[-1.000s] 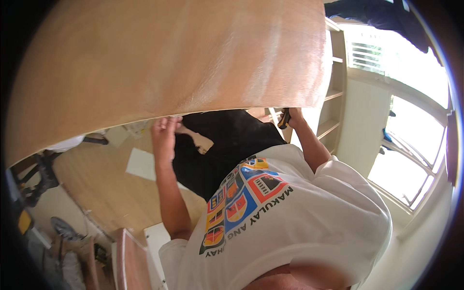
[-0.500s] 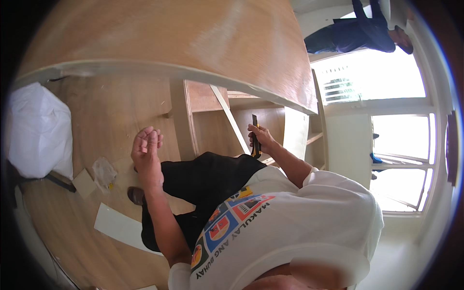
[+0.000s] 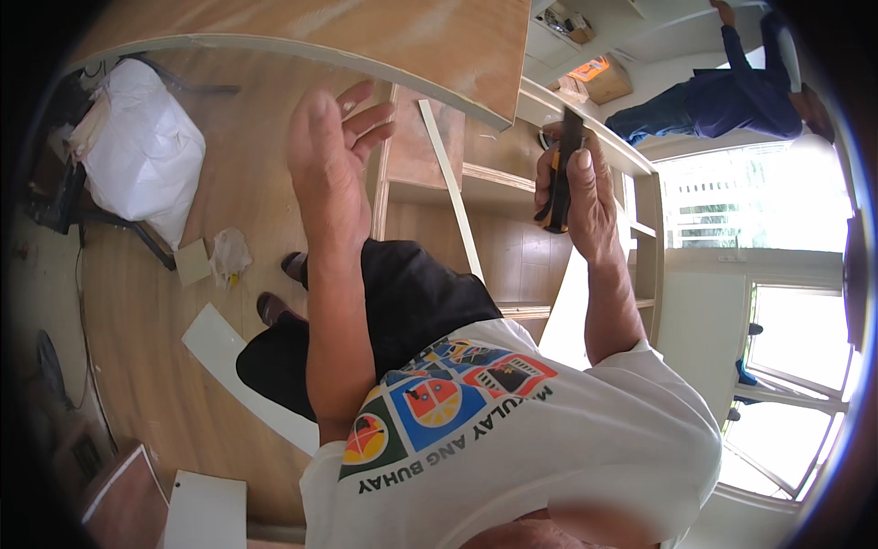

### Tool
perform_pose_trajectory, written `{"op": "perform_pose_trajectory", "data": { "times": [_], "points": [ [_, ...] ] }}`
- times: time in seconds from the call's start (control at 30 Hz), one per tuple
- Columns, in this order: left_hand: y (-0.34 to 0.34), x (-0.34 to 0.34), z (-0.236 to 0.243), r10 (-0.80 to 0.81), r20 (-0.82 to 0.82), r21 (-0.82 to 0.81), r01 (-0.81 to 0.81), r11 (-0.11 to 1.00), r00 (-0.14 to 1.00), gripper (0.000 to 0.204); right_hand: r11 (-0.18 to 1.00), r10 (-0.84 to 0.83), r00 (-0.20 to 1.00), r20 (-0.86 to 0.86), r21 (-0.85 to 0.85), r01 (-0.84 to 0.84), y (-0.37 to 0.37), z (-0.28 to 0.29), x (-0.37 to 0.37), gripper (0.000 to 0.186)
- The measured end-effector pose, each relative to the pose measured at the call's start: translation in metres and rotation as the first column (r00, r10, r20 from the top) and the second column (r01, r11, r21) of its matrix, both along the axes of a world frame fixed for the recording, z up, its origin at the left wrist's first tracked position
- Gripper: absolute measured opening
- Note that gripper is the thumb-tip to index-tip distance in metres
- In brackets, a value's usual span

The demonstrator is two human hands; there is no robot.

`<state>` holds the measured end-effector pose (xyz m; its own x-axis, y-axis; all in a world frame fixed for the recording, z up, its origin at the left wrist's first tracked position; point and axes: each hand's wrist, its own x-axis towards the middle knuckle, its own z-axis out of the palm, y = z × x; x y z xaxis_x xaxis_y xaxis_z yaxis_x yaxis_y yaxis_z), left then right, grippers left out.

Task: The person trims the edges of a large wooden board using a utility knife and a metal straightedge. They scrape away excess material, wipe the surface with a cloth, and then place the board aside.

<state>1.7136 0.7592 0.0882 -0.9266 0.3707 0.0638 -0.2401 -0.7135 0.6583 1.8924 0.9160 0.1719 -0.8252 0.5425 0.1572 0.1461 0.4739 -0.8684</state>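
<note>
My left hand [image 3: 331,169] is raised just below the edge of a large plywood panel [image 3: 302,27], fingers apart and curved, holding nothing. My right hand [image 3: 593,201] grips a black-and-yellow utility knife [image 3: 561,169], its dark upper end pointing up near the panel's right corner. Behind both hands lies an open plywood shelving unit [image 3: 425,206], with a long pale strip [image 3: 444,169] slanting across it.
A white sack [image 3: 137,156] sits on a dark frame at left. A white board strip [image 3: 238,366] and a small square piece [image 3: 192,263] lie on the wooden floor [image 3: 137,320]. Another person [image 3: 732,101] in dark blue is at upper right, by the bright windows [image 3: 791,329].
Both my hands have risen in view, the left away from the panel edge it touched earlier, the right still with the knife. The panel shows higher up, exposing more shelving.
</note>
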Motion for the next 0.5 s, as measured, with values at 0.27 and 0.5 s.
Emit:
{"op": "perform_pose_trajectory", "data": {
  "times": [0.27, 0.5],
  "points": [
    [0.011, -0.018, 0.026, -0.081, -0.158, -0.226, 0.044, 0.973, 0.984, 0.058, 0.753, 0.052, 0.93, 0.365, 0.597, -0.276, 0.006, 0.054, -0.001, 0.025],
    [0.034, -0.019, 0.024, -0.047, -0.096, -0.24, 0.023, 0.97, 0.994, 0.057, 0.617, -0.041, 0.825, 0.563, 0.664, -0.422, -0.001, 0.074, -0.017, 0.019]
  ]
}}
